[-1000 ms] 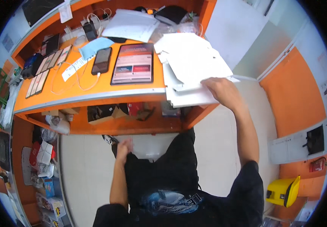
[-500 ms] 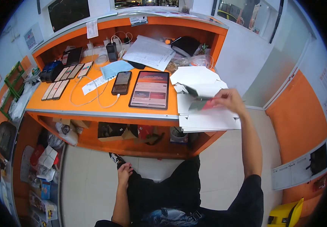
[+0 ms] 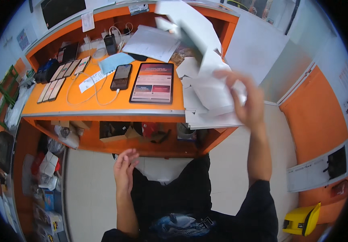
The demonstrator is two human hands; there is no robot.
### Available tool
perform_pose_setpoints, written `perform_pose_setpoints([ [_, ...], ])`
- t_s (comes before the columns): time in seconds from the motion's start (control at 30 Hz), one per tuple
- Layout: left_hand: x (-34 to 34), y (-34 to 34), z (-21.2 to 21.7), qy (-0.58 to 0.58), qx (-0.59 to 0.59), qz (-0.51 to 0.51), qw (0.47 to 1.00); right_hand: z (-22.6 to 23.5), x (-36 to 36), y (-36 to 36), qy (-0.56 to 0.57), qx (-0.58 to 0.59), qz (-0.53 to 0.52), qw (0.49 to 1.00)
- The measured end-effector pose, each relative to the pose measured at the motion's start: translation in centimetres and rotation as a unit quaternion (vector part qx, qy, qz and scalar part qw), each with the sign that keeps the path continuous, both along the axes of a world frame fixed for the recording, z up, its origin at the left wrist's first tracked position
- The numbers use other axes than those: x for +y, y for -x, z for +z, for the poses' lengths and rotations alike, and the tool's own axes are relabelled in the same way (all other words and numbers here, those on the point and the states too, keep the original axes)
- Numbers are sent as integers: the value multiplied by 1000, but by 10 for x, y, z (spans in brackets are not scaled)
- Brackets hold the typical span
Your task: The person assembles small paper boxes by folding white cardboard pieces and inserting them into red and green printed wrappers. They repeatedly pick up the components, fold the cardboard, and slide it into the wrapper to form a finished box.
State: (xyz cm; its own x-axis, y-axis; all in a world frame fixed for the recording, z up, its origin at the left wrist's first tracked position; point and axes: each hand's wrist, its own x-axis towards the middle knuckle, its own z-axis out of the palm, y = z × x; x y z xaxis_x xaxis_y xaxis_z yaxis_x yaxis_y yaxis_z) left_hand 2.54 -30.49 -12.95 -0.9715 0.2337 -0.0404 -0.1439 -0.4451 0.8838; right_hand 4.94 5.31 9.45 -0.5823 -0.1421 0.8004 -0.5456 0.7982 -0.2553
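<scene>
At the upper right of the frame, one white card [image 3: 201,29] is already lifted, gripped by the blurred right hand [image 3: 250,101], while the white stack [image 3: 193,103] is left on the worktop [image 3: 123,104] and the left hand [image 3: 123,171] is held empty, loosely open.

On a desk [image 3: 61,107], from left to right, lie a group of phones [image 3: 72,67], a single phone [image 3: 121,77] with a face mask [image 3: 115,61] behind it, a tablet [image 3: 152,83], and, at the right end, stacked sheets [image 3: 193,101].

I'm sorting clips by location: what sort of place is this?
Probably a phone shop or repair counter: several slim phones, a tablet and a cabled phone lie on the orange counter.
</scene>
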Motion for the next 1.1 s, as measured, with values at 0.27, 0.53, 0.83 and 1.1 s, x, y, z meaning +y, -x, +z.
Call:
perform_pose_setpoints([
  [0.27,-10,-25,28,-126,11,-184,975,-119,-148,-71,-168,-129,245,946],
  [0.53,-25,-49,8,58,-137,-58,987,-129,-122,-87,-2,-242,221,945],
  [0.83,-32,-65,-29,49,-103,-173,978,-247,-39,-106,481,-615,96,618],
  [1.1,-40,-66,-14,215,-46,-184,958,-210,-76,-57,286,-635,317,644],
])
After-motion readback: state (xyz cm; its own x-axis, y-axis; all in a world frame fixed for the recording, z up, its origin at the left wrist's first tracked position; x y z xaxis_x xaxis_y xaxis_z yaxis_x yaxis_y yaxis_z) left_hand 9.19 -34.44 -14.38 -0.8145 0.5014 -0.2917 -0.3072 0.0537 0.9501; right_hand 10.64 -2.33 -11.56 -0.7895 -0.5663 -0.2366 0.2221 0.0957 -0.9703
